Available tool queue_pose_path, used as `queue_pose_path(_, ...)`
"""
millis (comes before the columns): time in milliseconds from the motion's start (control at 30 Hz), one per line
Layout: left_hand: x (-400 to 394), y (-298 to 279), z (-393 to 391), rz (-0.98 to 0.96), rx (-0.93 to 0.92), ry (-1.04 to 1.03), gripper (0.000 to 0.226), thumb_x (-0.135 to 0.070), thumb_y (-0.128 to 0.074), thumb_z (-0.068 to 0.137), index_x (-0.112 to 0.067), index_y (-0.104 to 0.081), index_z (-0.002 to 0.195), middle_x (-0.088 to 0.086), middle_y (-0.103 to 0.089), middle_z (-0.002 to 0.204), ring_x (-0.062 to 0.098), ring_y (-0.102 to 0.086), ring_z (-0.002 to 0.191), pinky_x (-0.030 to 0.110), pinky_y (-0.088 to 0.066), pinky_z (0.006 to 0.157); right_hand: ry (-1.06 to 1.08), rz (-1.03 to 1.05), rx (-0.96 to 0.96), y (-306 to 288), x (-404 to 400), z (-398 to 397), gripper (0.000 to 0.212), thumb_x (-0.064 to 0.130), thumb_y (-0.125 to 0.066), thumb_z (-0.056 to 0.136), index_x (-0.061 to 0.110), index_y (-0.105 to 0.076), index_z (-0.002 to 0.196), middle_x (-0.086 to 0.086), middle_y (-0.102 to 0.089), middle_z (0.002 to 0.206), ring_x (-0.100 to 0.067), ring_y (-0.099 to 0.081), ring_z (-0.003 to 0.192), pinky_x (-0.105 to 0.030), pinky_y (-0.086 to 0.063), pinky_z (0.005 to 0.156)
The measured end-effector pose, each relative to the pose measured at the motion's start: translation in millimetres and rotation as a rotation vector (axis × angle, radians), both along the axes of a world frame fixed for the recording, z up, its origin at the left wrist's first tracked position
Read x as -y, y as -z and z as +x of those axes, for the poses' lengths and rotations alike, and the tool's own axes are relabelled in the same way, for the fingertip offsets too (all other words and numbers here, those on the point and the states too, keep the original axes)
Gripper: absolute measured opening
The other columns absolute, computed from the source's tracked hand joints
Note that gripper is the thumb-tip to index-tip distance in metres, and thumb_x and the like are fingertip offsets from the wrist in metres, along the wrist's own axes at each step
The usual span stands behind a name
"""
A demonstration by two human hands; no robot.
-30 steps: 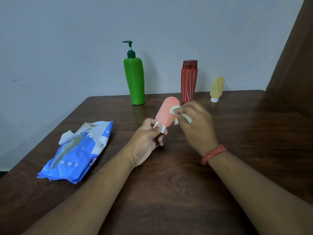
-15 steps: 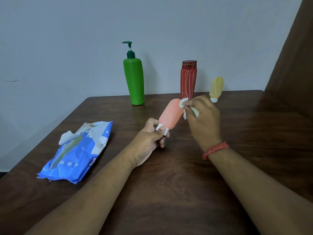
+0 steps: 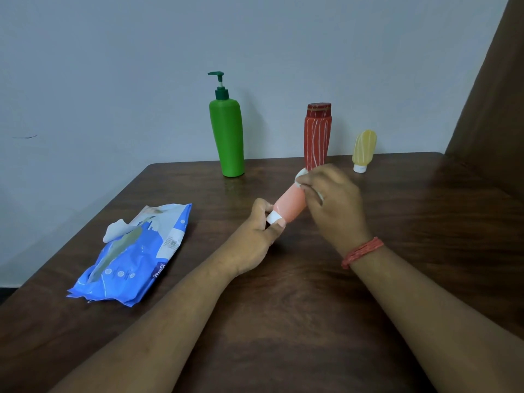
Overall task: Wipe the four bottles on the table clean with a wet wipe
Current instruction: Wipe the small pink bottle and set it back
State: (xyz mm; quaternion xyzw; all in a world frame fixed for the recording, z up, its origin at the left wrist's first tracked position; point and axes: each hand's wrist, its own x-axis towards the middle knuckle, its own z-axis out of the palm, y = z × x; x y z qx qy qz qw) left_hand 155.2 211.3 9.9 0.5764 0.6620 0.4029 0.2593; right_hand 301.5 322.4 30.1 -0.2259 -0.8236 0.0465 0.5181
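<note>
At the pink bottle's (image 3: pixel 292 204) far end, wipe (image 3: pixel 301 175) now.

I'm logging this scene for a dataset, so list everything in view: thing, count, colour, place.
pump bottle: 1, green, upright at the table's far edge
ribbed bottle: 1, red with pale stripes, upright right of the pump bottle
small tube: 1, yellow, standing on its white cap, far right
held bottle: 1, salmon pink with white cap, tilted above the table between the hands
wet wipe: 1, white, at the held bottle's upper end
wipes pack: 1, blue, lying left, a wipe poking out
table: 1, dark brown wood
wrist thread: 1, red, right wrist
left hand: grips the cap end
right hand: holds the wipe
</note>
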Motion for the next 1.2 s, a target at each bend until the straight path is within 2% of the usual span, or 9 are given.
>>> queue_pose_path(67,0,-2,2,0.003,0.004,-0.029,0.016,-0.031,-0.046,0.106,-0.024,-0.035,0.115,0.007,-0.055,0.101,0.011,-0.047,0.081,0.033,-0.041,0.075,-0.048,0.025,0.088,0,5,-5,0.018,-0.002,-0.068,0.085,0.005,-0.074,0.1,-0.007,-0.067,0.099,-0.022,-0.061,0.095,-0.019,-0.04,0.087)
queue_pose_path(167,1,-4,4,0.021,0.023,-0.072,0.018,-0.029,-0.047,0.106,-0.018,-0.037,0.115,0.017,-0.06,0.108,0.012,-0.048,0.083,0.03,-0.04,0.072,-0.122,0.076,0.269,-2,15,-8,0.023,-0.004,-0.069,0.081,0.008,-0.074,0.1,-0.006,-0.067,0.1,-0.026,-0.061,0.096,-0.036,-0.053,0.082)
queue_pose_path(267,0,-2,3,0.068,0.041,-0.088,0.019,-0.026,-0.05,0.105,-0.014,-0.036,0.109,0.014,-0.059,0.1,0.012,-0.049,0.087,0.029,-0.04,0.073,-0.205,0.162,0.392,-5,18,-9,0.023,-0.005,-0.069,0.078,0.009,-0.073,0.097,-0.005,-0.066,0.097,-0.026,-0.06,0.092,-0.042,-0.056,0.069)
queue_pose_path(400,-2,-3,2,0.085,-0.021,-0.1,0.018,-0.016,-0.051,0.104,-0.01,-0.034,0.107,0.0,-0.05,0.091,0.008,-0.047,0.083,0.019,-0.04,0.063,-0.269,0.201,0.543,-4,19,-15,0.027,-0.005,-0.071,0.076,0.014,-0.071,0.095,-0.001,-0.063,0.098,-0.022,-0.059,0.092,-0.044,-0.056,0.068)
queue_pose_path(600,-5,0,8,0.089,0.248,-0.142,0.011,-0.025,-0.047,0.107,-0.019,-0.041,0.114,0.004,-0.054,0.09,0.011,-0.046,0.073,0.03,-0.042,0.069,-0.096,0.161,0.334,-10,15,-3,0.028,-0.006,-0.073,0.076,0.007,-0.073,0.1,-0.007,-0.066,0.1,-0.025,-0.062,0.094,-0.036,-0.054,0.08)
queue_pose_path(733,-5,2,7,0.172,0.614,-0.122,0.005,-0.017,-0.047,0.106,-0.014,-0.043,0.107,0.001,-0.052,0.084,0.008,-0.043,0.064,0.025,-0.039,0.058,-0.22,0.096,0.317,-6,20,-5,0.018,0.002,-0.069,0.086,0.009,-0.073,0.102,-0.003,-0.064,0.1,-0.022,-0.062,0.093,-0.037,-0.056,0.078)
queue_pose_path(833,-6,1,8,0.197,0.735,-0.076,0.002,-0.014,-0.042,0.108,-0.013,-0.042,0.106,0.001,-0.053,0.085,0.007,-0.041,0.061,0.024,-0.036,0.056,-0.213,0.093,0.297,-5,18,-3,0.017,0.001,-0.07,0.086,0.007,-0.073,0.102,-0.005,-0.064,0.098,-0.023,-0.064,0.091,-0.039,-0.057,0.077)
queue_pose_path(1067,-3,3,8,0.119,0.58,0.065,0.01,-0.019,-0.048,0.104,-0.016,-0.04,0.11,0.002,-0.052,0.089,0.008,-0.042,0.064,0.025,-0.039,0.06,0.053,0.081,-0.02,-9,-11,9,0.012,-0.002,-0.065,0.087,0.001,-0.073,0.096,-0.012,-0.063,0.095,-0.027,-0.063,0.087,-0.034,-0.053,0.08)
queue_pose_path(1200,-2,5,8,0.084,0.42,0.05,0.01,-0.022,-0.047,0.103,-0.023,-0.039,0.109,0.002,-0.052,0.088,0.01,-0.042,0.067,0.031,-0.04,0.065,0.047,0.075,0.011,-8,-7,8,0.014,-0.006,-0.065,0.086,-0.001,-0.072,0.097,-0.014,-0.064,0.098,-0.029,-0.062,0.09,-0.039,-0.054,0.083)
